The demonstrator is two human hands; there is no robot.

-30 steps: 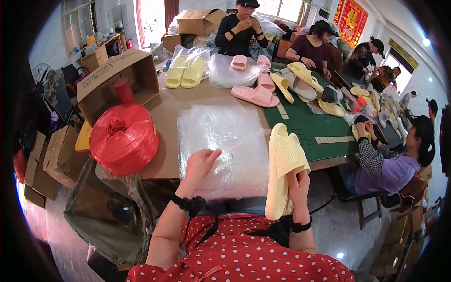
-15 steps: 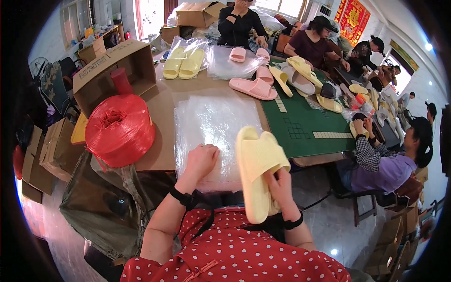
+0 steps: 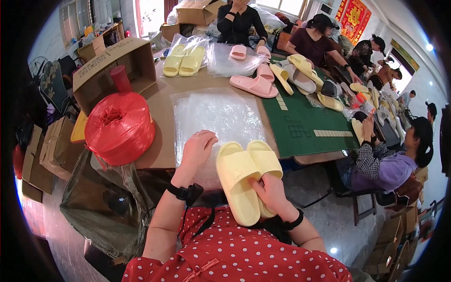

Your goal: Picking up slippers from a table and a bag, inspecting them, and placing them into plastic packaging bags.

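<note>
My right hand [image 3: 271, 192] grips a pair of pale yellow slippers [image 3: 237, 168], its fingers tucked in under the straps. The two slippers stand side by side, toes away from me, over the near edge of the table. Just left of them, my left hand [image 3: 197, 148] hovers over a stack of clear plastic bags [image 3: 206, 110], its fingers bent together. Whether a bag edge is pinched in those fingers cannot be made out. A black band circles each wrist.
A large red roll of plastic twine [image 3: 120, 131] and an open cardboard box [image 3: 115, 66] stand left. Bagged yellow slippers [image 3: 183, 61] lie at the back. Pink slippers [image 3: 256, 86] and a green mat [image 3: 300, 136] are right. Several people work around the table.
The slippers have turned from edge-on to side by side and shifted left. My left hand has risen slightly, and its fingers have loosened from a tighter curl.
</note>
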